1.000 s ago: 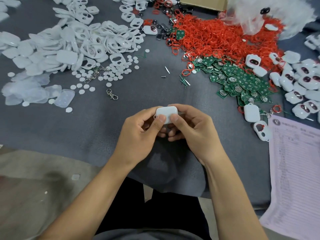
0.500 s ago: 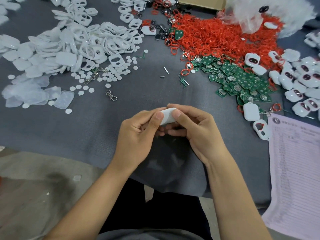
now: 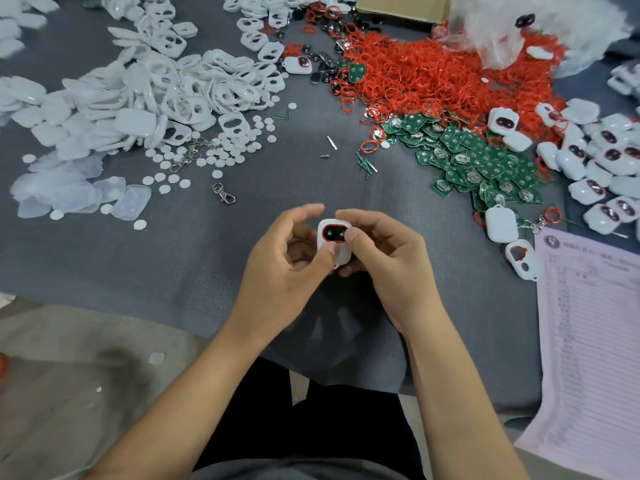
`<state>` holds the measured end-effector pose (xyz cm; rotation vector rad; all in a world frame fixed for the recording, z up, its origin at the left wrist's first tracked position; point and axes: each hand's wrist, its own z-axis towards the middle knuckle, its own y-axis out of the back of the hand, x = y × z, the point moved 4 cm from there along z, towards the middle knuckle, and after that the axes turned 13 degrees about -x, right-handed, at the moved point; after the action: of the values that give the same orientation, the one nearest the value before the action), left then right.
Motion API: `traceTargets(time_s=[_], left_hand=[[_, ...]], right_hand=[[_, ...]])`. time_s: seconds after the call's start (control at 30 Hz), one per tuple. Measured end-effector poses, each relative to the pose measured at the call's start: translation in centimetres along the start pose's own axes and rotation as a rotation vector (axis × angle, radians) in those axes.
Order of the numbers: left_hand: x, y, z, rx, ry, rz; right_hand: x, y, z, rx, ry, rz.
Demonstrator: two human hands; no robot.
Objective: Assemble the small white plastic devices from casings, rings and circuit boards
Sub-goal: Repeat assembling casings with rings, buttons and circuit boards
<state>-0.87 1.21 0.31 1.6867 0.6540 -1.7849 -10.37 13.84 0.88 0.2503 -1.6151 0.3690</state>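
A small white device [image 3: 333, 241] with a red-ringed dark oval window facing me is held just above the grey cloth. My left hand [image 3: 284, 271] grips its lower left side, thumb on the front. My right hand [image 3: 388, 261] pinches its right side, the thumb tip covering part of the red ring. White casings [image 3: 145, 98] are heaped at the back left, red rings [image 3: 433, 77] at the back centre-right, green circuit boards [image 3: 485, 161] to the right of middle.
Assembled white devices [image 3: 602, 157] pile up at the far right. Two more white casings [image 3: 501, 225] lie by a pink printed sheet [image 3: 588, 341]. Small white discs [image 3: 221, 154], a metal clasp [image 3: 223, 194] and a cardboard box [image 3: 401, 6] are also on the grey cloth [image 3: 104, 258].
The device has been turned over between both hands: its plain white back faced me before, and now the red-ringed window faces me. My left fingers have spread apart.
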Motion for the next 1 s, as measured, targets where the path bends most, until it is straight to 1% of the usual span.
traceTargets(time_s=[0.07,0.17,0.3,0.47,0.63,0.8,1.0], left_hand=[[-0.2,-0.1,0.0,0.039,-0.034,0.027],[-0.1,0.0,0.1,0.027,-0.047,0.023],[0.2,0.0,0.2,0.007,-0.038,0.052],[1.0,0.3,0.5,-0.049,0.032,0.041],[1.0,0.4,0.5,-0.019,0.107,-0.105],[0.8,0.4,0.7,0.027,0.096,-0.097],[0.4,0.2,0.6,0.034,0.108,-0.167]], right_hand=[[-0.1,0.1,-0.1,-0.020,0.035,-0.063],[-0.3,0.0,-0.1,-0.045,0.051,-0.102],[-0.3,-0.2,-0.4,-0.077,0.076,-0.096],[-0.3,-0.4,-0.6,-0.023,0.070,-0.083],[-0.1,-0.5,-0.7,0.048,0.071,-0.082],[-0.3,-0.4,-0.7,0.038,0.074,-0.067],[-0.5,0.0,-0.6,0.052,0.056,0.004]])
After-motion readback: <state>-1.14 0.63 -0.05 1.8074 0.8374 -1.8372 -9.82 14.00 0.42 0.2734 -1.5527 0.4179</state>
